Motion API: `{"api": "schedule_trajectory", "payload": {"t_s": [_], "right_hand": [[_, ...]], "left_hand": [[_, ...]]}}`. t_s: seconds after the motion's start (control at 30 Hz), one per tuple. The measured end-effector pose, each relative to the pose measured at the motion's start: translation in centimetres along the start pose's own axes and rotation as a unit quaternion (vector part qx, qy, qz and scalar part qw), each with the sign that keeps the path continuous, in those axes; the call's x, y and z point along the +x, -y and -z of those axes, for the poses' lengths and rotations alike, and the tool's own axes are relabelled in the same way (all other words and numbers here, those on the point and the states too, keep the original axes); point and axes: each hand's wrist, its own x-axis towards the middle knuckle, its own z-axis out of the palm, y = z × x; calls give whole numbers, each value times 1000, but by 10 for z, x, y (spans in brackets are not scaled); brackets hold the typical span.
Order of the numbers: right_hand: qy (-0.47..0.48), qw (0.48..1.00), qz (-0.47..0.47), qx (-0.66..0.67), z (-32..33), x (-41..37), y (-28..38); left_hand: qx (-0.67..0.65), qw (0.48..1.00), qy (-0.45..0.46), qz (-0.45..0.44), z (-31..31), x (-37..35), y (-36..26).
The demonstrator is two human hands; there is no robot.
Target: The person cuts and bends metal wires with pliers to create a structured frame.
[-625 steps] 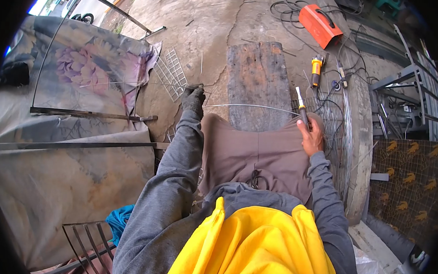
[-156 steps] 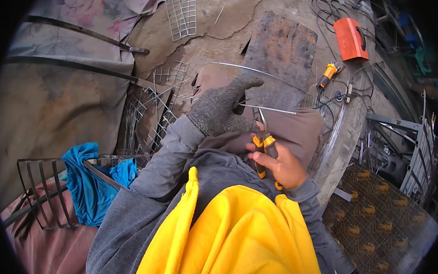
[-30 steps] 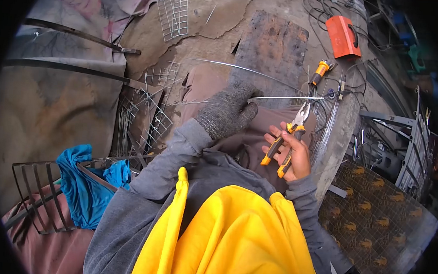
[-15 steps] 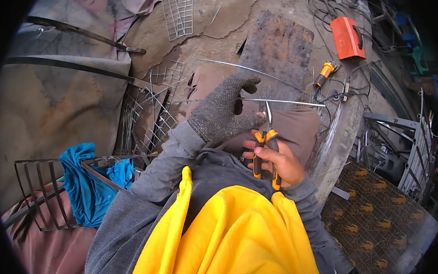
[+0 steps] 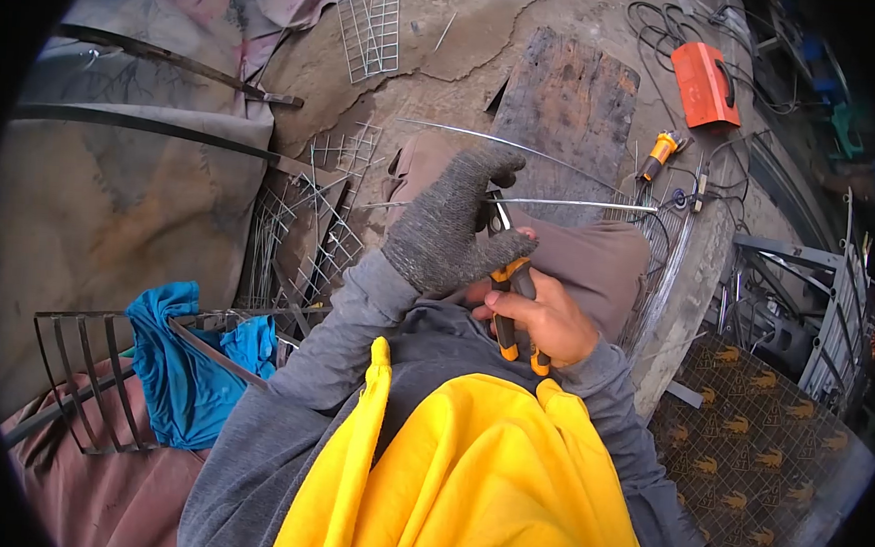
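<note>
Pliers [image 5: 513,278] with orange and black handles are held in my bare right hand [image 5: 552,319], its fingers wrapped round the handles. Their jaws point up beside a thin metal rod [image 5: 582,204] that crosses above my lap. In a grey knitted glove, my left hand [image 5: 451,217] is closed round the rod, with its thumb over the upper part of the pliers. Another thin rod [image 5: 496,138] lies across my knees, farther up the view.
A worn wooden board [image 5: 566,106] lies on the ground ahead. An orange box [image 5: 705,85], a yellow power tool [image 5: 659,155] and cables are at upper right. Wire mesh [image 5: 369,31] lies at upper left, a blue cloth [image 5: 176,368] over a metal frame at lower left.
The pliers have moved left and up, so their jaws now lie at the rod close to my gloved left hand. My right hand has closed more round the handles. The view has shifted slightly.
</note>
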Motion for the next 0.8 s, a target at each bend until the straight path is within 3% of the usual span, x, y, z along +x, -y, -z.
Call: {"api": "schedule_trajectory", "payload": {"t_s": [0.2, 0.27, 0.37, 0.5, 0.57, 0.8], "right_hand": [[-18, 1000, 5, 24, 0, 5, -13], [-16, 999, 5, 49, -1, 5, -14], [-43, 996, 17, 79, -5, 3, -11], [-24, 997, 55, 41, -4, 2, -13], [-25, 998, 56, 27, -4, 1, -12], [-19, 999, 47, -17, -4, -10, -6]], "left_hand": [[27, 999, 2, -20, -3, -1, 3], [211, 974, -39, -80, 0, 0, -5], [282, 948, -90, -119, 19, -4, -19], [226, 971, -1, -77, 27, -2, 10], [138, 984, 103, 50, 19, 1, 25], [152, 982, 102, 47, 17, 2, 9]]}}
